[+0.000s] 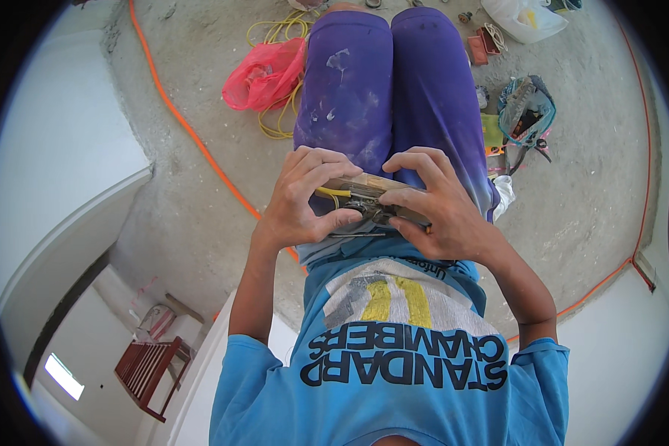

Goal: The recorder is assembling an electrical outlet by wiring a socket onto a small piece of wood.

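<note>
Over my lap, both hands hold a flat, narrow electrical fitting (375, 210) with a pale edge and dark metal parts on its face. It looks like a wiring plate, but its exact kind is unclear. Into its left end runs a yellow wire (333, 192). My left hand (302, 195) grips that end, fingers over the top edge and thumb against the face by the wire. My right hand (447, 212) is closed round the other end, its fingers and thumb pressing near the metal parts. A thin dark rod (358, 236) lies just below the fitting at my waist.
On the rough concrete floor, left of my knees, lie a pink plastic bag (266, 73) and coiled yellow cable (279, 123). To the right are an open tool bag (526, 110), red boxes (482, 48) and a white bag (526, 18). An orange conduit (193, 134) crosses the floor.
</note>
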A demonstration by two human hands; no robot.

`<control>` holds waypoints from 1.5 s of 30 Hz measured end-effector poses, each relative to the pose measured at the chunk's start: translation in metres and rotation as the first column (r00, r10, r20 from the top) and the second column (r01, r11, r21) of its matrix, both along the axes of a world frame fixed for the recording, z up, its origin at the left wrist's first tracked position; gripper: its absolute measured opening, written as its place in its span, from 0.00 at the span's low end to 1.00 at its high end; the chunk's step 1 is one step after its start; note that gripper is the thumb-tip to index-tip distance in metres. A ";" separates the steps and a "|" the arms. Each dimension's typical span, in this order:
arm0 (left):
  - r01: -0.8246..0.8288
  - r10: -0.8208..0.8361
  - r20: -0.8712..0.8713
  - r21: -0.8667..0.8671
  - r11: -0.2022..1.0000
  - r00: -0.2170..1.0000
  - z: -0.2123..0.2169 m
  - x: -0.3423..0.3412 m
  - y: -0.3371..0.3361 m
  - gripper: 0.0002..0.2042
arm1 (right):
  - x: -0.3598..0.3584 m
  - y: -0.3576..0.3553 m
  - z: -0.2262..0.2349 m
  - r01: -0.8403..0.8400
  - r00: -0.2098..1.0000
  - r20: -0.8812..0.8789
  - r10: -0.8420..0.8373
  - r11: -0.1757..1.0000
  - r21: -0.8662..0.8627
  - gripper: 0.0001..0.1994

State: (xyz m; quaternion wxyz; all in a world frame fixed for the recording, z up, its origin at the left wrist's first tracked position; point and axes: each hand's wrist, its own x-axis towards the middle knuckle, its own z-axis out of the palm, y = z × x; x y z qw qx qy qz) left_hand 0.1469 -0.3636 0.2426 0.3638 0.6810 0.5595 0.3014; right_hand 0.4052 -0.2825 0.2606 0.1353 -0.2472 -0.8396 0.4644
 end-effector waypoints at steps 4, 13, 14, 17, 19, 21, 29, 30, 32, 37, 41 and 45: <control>-0.005 0.005 0.002 0.016 1.000 1.000 -0.004 -0.001 -0.004 0.27 | -0.007 -0.002 -0.002 -0.038 0.999 0.010 0.038 0.999 0.030 0.16; -0.004 0.003 0.012 0.036 0.999 1.000 -0.005 0.000 -0.004 0.27 | -0.018 -0.025 -0.002 0.181 0.978 0.090 -0.186 0.981 0.066 0.13; -0.008 0.007 0.014 0.037 0.999 1.000 -0.005 0.001 -0.005 0.27 | -0.020 -0.028 0.000 0.177 0.979 0.092 -0.182 0.982 0.067 0.13; -0.024 0.023 0.009 0.064 0.998 1.000 -0.006 0.004 -0.009 0.27 | -0.029 -0.041 0.004 0.308 0.933 0.172 -0.317 0.948 0.079 0.12; -0.040 0.038 0.016 0.114 0.993 0.999 -0.009 0.005 -0.016 0.27 | -0.030 -0.049 0.005 0.366 0.908 0.162 -0.387 0.919 0.145 0.12; -0.047 0.044 0.032 0.119 0.992 0.999 -0.011 0.006 -0.021 0.27 | -0.028 -0.055 0.005 0.362 0.912 0.138 -0.387 0.915 0.177 0.12; -0.056 0.047 0.079 0.116 0.992 0.996 -0.014 0.004 -0.023 0.27 | -0.017 -0.060 -0.007 0.377 0.923 0.040 -0.384 0.919 0.120 0.16; -0.057 0.048 0.073 0.119 0.991 0.996 -0.015 0.004 -0.024 0.27 | -0.018 -0.058 -0.004 0.350 0.933 0.040 -0.359 0.927 0.136 0.15; -0.060 0.052 0.070 0.121 0.991 0.996 -0.015 0.004 -0.025 0.27 | -0.019 -0.054 -0.001 0.321 0.943 0.042 -0.331 0.935 0.154 0.15; -0.041 0.030 0.057 0.188 0.981 0.998 -0.015 0.005 -0.031 0.26 | -0.013 -0.045 -0.001 0.289 0.957 -0.008 -0.289 0.955 0.070 0.15; -0.050 0.035 0.079 0.199 0.979 0.996 -0.019 0.006 -0.038 0.28 | -0.021 -0.028 0.008 0.249 0.964 0.090 -0.248 0.969 0.011 0.15; -0.057 0.044 0.069 0.202 0.978 0.997 -0.018 0.007 -0.038 0.30 | -0.025 -0.024 0.007 0.132 0.985 0.112 -0.129 0.991 -0.020 0.15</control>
